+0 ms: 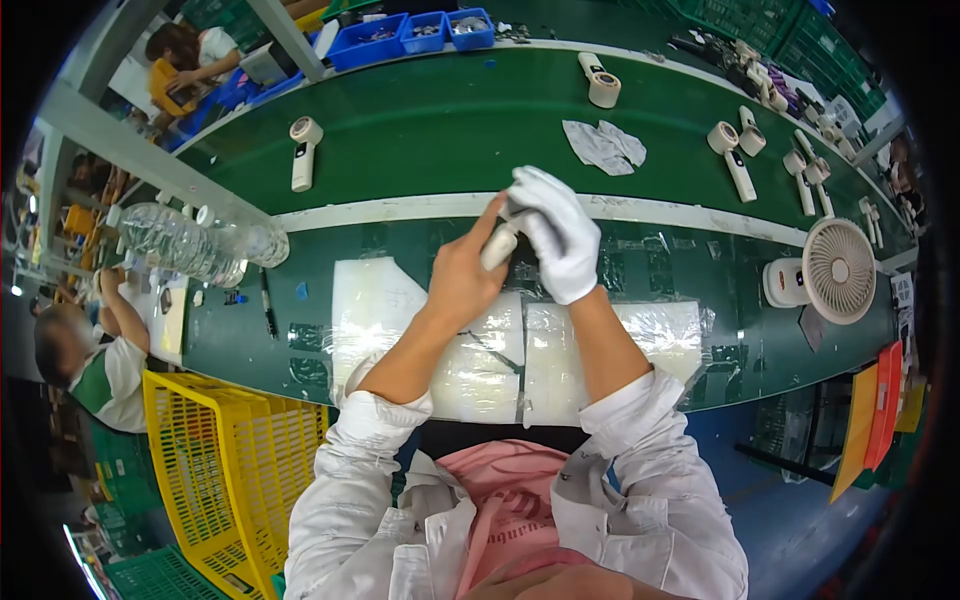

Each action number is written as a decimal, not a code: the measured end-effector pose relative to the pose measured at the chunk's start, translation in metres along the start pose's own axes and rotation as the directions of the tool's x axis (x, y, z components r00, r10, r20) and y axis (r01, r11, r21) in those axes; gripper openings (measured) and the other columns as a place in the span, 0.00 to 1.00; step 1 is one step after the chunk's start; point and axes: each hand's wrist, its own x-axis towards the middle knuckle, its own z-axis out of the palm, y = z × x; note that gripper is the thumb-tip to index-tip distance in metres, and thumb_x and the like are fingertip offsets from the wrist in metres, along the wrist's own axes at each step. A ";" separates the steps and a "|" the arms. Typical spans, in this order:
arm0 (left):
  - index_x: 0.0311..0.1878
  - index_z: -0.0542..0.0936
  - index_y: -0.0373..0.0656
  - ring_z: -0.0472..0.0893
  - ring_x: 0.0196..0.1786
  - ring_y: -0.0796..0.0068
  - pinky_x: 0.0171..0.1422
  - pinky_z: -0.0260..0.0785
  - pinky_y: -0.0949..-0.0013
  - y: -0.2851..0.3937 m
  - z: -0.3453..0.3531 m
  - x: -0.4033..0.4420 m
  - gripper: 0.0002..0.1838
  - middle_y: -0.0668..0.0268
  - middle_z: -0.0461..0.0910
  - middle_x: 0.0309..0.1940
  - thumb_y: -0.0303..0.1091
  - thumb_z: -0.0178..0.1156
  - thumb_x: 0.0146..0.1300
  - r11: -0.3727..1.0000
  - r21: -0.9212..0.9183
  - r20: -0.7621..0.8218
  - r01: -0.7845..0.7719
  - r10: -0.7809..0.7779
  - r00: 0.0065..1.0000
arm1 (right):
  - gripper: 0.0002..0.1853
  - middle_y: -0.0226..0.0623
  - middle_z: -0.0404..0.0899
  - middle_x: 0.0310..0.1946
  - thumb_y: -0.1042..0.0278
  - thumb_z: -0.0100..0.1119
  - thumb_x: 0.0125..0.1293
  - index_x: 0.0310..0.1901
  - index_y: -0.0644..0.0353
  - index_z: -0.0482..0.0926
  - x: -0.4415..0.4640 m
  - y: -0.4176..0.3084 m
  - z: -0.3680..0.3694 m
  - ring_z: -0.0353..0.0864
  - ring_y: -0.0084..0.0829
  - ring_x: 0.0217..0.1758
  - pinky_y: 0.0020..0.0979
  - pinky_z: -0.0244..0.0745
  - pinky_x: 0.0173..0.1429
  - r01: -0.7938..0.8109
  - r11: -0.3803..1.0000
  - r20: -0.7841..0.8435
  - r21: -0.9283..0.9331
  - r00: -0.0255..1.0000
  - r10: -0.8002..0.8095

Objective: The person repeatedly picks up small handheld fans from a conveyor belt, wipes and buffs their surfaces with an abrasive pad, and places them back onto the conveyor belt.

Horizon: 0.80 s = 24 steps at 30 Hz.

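My bare left hand (468, 265) is closed around the pale handle of a small handheld fan (498, 248), its index finger stretched up along it. My right hand (562, 238), in a white glove, curls over the upper end of the fan and hides most of its head. Both hands meet above the near side of the green bench (390, 240). Below them, foam pads (460, 375) covered with clear tape lie along the bench's front edge.
Handheld fans (303, 155) lie on the green belt (430, 130) beyond a white rail, near crumpled white paper (603, 147). A desk fan (838, 270) stands right; plastic bottles (190, 243) and a black pen (267, 303) lie left. A yellow crate (225, 440) sits below. Co-workers sit left.
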 end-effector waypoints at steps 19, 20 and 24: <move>0.70 0.72 0.38 0.82 0.50 0.78 0.57 0.78 0.67 -0.011 0.000 0.010 0.26 0.64 0.81 0.51 0.49 0.51 0.81 0.461 -0.863 0.076 0.207 -0.285 0.955 | 0.22 0.47 0.79 0.67 0.70 0.60 0.73 0.66 0.65 0.76 -0.027 -0.020 0.032 0.77 0.41 0.71 0.38 0.69 0.75 -0.251 0.955 -0.064 0.160 0.962 0.264; 0.68 0.74 0.41 0.82 0.55 0.74 0.63 0.75 0.67 -0.028 0.012 0.009 0.28 0.64 0.82 0.55 0.54 0.40 0.84 0.496 -0.839 0.062 0.223 -0.320 0.945 | 0.22 0.48 0.77 0.68 0.72 0.62 0.71 0.65 0.63 0.77 -0.034 -0.024 0.037 0.74 0.44 0.74 0.42 0.68 0.77 -0.118 0.992 0.027 -0.034 0.993 0.119; 0.67 0.74 0.41 0.80 0.62 0.67 0.70 0.71 0.62 -0.011 0.005 0.005 0.29 0.61 0.80 0.61 0.55 0.39 0.84 0.135 -0.974 0.126 0.181 -0.339 0.932 | 0.24 0.46 0.75 0.70 0.75 0.64 0.65 0.64 0.60 0.80 -0.034 -0.033 0.055 0.65 0.53 0.79 0.50 0.63 0.80 0.025 0.983 0.135 -0.183 0.991 0.000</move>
